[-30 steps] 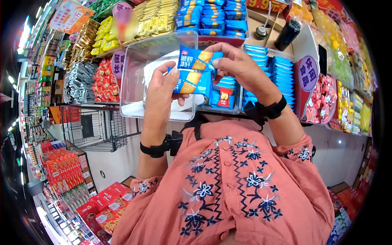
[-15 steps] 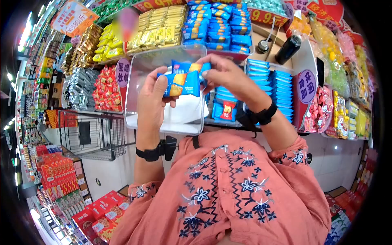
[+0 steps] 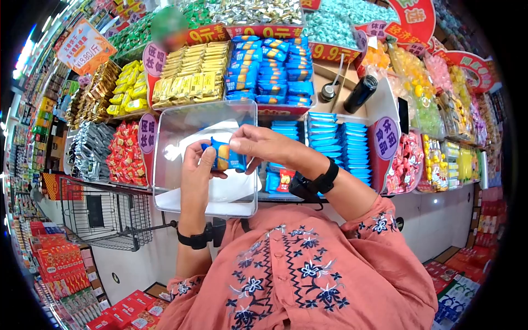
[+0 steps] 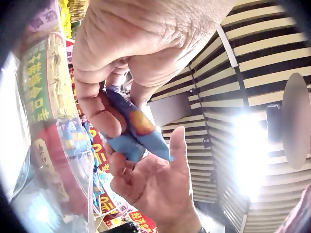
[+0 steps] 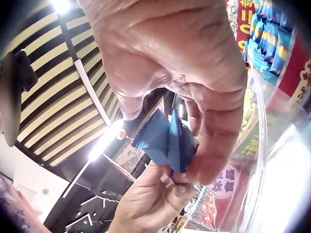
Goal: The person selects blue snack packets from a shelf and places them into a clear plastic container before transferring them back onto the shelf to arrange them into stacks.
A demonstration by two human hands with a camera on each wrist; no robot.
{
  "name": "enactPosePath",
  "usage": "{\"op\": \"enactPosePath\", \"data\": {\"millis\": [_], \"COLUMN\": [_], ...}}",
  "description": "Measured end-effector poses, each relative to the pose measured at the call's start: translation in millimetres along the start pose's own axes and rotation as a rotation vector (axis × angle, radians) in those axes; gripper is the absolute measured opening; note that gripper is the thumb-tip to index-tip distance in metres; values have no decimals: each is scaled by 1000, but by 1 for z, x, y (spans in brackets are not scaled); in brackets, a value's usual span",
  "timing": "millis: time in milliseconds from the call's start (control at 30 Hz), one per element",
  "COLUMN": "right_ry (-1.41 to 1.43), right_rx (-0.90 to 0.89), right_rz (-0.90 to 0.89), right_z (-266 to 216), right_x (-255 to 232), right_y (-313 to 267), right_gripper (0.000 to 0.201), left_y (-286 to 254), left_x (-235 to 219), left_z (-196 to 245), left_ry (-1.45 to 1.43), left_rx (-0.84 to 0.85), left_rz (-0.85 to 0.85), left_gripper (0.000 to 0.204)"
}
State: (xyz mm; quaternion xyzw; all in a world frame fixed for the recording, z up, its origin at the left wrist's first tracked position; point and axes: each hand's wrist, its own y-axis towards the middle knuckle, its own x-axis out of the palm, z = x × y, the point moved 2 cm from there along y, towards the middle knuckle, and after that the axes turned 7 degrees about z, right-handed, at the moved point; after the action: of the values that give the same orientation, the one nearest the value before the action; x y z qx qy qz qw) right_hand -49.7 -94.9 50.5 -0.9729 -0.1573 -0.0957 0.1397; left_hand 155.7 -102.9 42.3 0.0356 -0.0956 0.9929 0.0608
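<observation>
- Loose coral-pink shirt [image 3: 352, 269], softly creased, with small round buttons [image 3: 279, 254] in matching coral down the front.
- Dark zigzag lines [image 3: 268, 269] running down both sides of the buttons.
- Embroidered flowers [image 3: 311, 269] in navy and white across the chest.
- Wide left sleeve [image 3: 184, 287] and right sleeve [image 3: 379, 218], both ending near the elbow, with similar flowers.
- Black band [image 3: 192, 240] on the left wrist, carrying a boxy black module [image 3: 218, 232].
- Matching black strap [image 3: 329, 177] on the right wrist.

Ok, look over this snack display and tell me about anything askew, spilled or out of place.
A dark bottle sits in an open compartment near stacked blue packets; it looks unlike stock. White sheets lie askew in the clear bin. I see no spill or damage.
</observation>
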Motion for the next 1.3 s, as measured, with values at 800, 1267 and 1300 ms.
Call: {"op": "enactPosePath", "data": {"millis": [800,1267,1300], "right_ry": [-1395,-1569,-1598], "right_rx": [-408,-280,-220], "right_rz": [-26,-38,-41], "right_z": [-1,80,78], "right_x": [30,48,49], "right_y": [141,193,191], "right_gripper": [33,29,29], "left_y": [-58,-54,-53], "left_x": [-13,-17,-17], "left_z": [-23,-27,-25], "left_ry": [646,691,692], "left_rx": [230,128,122], "left_rz": [-123,-132,-134], "left_gripper": [34,36,36]}}
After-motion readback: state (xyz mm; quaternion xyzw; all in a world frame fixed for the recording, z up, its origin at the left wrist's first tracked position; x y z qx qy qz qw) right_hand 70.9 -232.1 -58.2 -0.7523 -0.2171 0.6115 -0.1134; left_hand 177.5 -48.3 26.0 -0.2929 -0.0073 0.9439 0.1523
